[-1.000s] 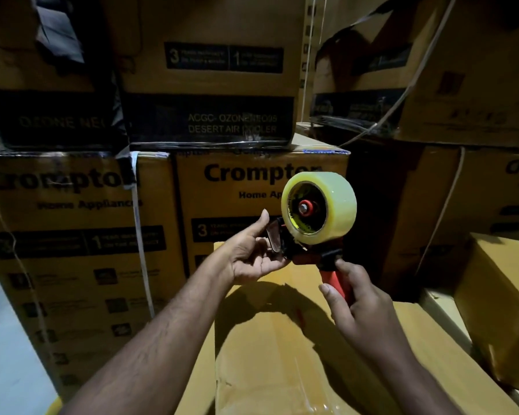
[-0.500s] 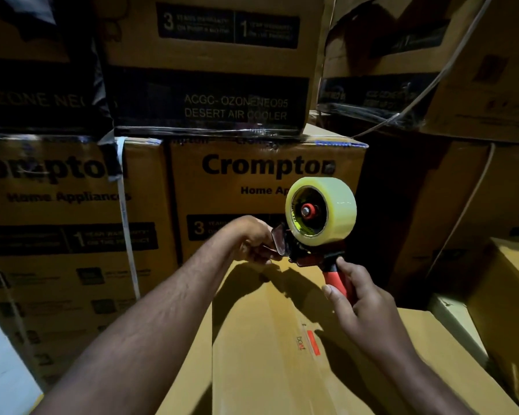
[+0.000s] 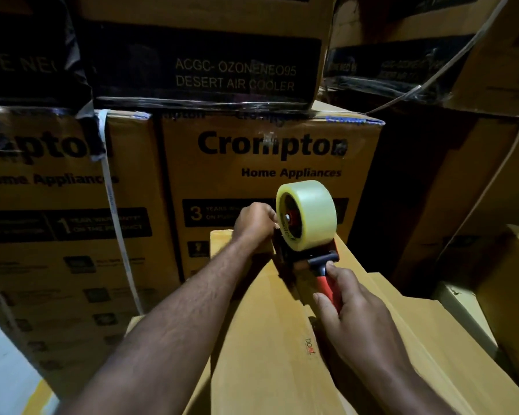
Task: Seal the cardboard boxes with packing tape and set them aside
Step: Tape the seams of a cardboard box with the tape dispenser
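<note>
the tape gun (image 3: 306, 259) sits nose down at the far edge of the box (image 3: 267, 339), on its top seam. the right grip (image 3: 357, 319) is wrapped round the red handle. the left grip (image 3: 253, 224) is curled onto the tape gun's front. the seam runs from that far edge toward the person, so the pull should come nearward, with room. cartons (image 3: 270, 163) stand just beyond the far edge.

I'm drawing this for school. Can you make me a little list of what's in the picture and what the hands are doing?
Behind: stacked Crompton boxes
In front: plain cardboard box, below both hands
Tool: tape dispenser with a clear tape roll, at the box's far edge
Right hand: grips the red handle
Left hand: curled at the dispenser's front
</note>
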Demonstrator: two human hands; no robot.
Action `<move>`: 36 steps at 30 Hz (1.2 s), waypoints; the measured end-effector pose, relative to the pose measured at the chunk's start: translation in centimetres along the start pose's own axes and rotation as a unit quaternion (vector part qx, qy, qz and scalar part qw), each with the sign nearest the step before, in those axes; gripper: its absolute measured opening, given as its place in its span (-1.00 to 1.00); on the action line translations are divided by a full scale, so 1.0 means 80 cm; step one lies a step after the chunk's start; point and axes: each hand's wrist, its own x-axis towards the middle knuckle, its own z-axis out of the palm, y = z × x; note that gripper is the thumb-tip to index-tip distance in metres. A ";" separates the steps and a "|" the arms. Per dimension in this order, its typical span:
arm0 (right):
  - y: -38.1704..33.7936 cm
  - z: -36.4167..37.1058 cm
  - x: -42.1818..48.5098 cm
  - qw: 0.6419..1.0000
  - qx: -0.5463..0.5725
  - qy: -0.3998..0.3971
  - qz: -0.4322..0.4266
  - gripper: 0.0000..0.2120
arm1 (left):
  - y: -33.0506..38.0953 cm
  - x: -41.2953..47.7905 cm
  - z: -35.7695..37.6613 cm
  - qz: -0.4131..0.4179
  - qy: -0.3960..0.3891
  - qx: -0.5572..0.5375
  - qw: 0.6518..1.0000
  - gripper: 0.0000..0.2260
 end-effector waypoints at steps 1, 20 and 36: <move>0.000 0.001 0.001 1.000 -0.001 -0.002 0.005 -0.48 | -0.005 0.005 0.003 0.005 0.007 0.014 1.000 -0.78; -0.008 0.028 0.020 0.997 0.029 -0.025 0.067 -0.49 | -0.027 0.067 0.031 -0.070 -0.025 -0.033 0.997 -0.90; -0.011 0.032 0.022 0.998 -0.001 -0.044 0.036 -0.47 | -0.041 0.073 0.022 0.005 -0.120 0.045 0.992 -0.83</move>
